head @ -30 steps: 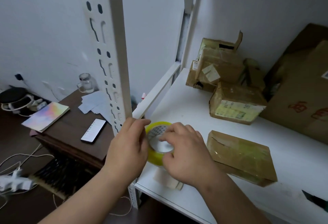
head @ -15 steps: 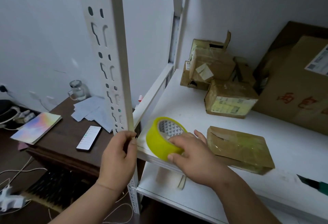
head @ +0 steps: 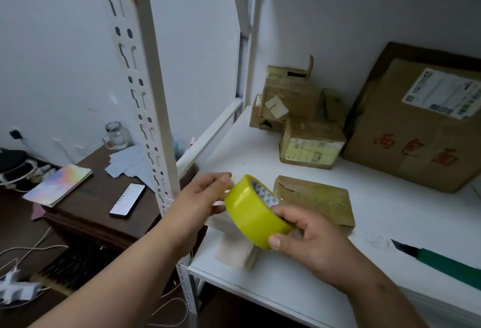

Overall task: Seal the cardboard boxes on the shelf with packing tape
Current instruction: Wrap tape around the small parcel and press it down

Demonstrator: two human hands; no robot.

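My right hand grips a yellow roll of packing tape above the front of the white shelf, thumb on its outer face and fingers over its rim. My left hand pinches at the roll's left edge; whether a tape end sits between those fingers is too blurred to tell. A flat cardboard box lies just behind the roll. A small box with a yellowish label and a stack of worn boxes sit further back. A large box leans at the right.
A green utility knife with its blade out lies on the shelf at the right. The perforated white shelf post stands left of my hands. Below left, a dark wooden table holds a phone, a notebook, papers and a glass jar.
My right hand has lifted the tape roll off the shelf and turned it on edge. My left hand left the post and came back to the roll's left edge.
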